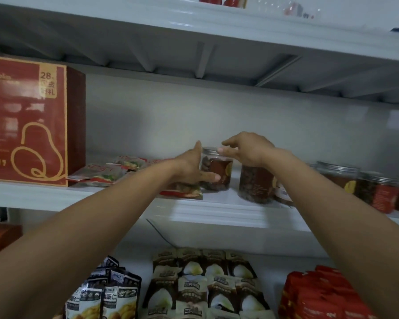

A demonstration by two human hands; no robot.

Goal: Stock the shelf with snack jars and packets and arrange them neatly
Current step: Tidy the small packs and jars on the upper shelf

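Observation:
On the middle white shelf [217, 212] a clear snack jar [219, 172] with a silver lid and a red label stands upright. My left hand [191, 165] lies against its left side, thumb up and a straight finger across its front. My right hand [247, 148] reaches over from the right, and its fingertips touch the jar's lid. A second jar [256, 184] of dark nuts stands nearer, below my right wrist. Flat red and green snack packets [106, 173] lie to the left, one packet [182, 191] under my left hand.
A big red gift box [25, 120] stands at the shelf's left end. More lidded jars [339, 173] stand at the right. The shelf above hangs low overhead. The lower shelf holds dark packets [115, 293], brown packets [200, 284] and red packets [320, 295].

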